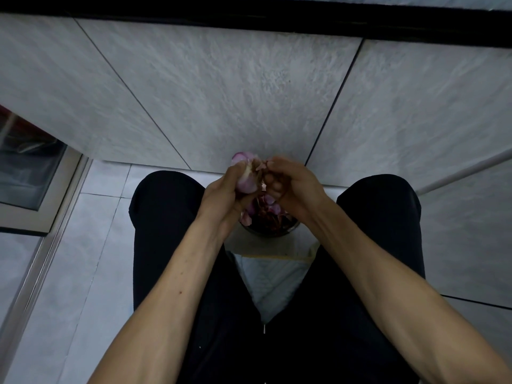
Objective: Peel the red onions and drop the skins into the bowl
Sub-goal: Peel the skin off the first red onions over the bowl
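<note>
Bowl (267, 231) sits low between the seated person's knees, on a pale surface, its dark rim only partly showing beneath the hands; purple and reddish onion skins (266, 206) fill it. Directly above the bowl, the left hand (221, 195) wraps its curled fingers round a red onion (245, 173), whose pale purple top sticks out beyond the knuckles. Just right of the onion, and also above the bowl, the right hand (293, 187) has its fingers curled, the tips pinching a thin flake of skin (260, 164) at the onion's side. Both bare forearms reach in toward the bowl over dark trousers (166, 245). Beyond the bowl rises a grey tiled wall (221, 92); left of the bowl lie pale floor tiles (91, 231).
</note>
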`<action>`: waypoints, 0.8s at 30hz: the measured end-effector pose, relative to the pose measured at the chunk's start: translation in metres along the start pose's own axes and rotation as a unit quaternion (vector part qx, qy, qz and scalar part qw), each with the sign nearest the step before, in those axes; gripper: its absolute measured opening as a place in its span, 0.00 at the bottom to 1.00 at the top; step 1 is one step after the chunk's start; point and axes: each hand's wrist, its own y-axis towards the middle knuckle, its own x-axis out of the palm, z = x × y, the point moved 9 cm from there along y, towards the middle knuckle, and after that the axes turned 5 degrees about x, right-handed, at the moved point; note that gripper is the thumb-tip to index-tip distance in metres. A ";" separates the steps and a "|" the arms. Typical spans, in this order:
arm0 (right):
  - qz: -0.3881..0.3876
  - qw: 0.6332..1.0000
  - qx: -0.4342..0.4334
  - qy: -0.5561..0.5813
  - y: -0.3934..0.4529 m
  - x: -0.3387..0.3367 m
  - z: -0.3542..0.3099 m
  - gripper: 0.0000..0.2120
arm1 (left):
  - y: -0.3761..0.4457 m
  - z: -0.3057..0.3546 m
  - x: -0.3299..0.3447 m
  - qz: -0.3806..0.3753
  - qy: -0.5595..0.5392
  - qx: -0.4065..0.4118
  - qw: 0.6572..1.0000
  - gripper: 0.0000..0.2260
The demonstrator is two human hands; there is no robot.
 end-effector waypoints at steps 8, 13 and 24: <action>-0.002 1.000 0.008 0.015 -0.007 -0.006 -0.001 0.10 | -0.001 -0.008 0.006 -0.004 -0.044 -0.044 0.998 0.13; 0.015 0.999 -0.003 0.029 -0.010 -0.018 -0.018 0.08 | 0.003 -0.005 -0.005 0.049 -0.111 -0.063 0.991 0.13; 0.146 0.685 -0.073 -0.710 0.036 -0.054 -0.029 0.13 | 0.005 -0.002 -0.014 0.064 -0.060 -0.022 0.996 0.09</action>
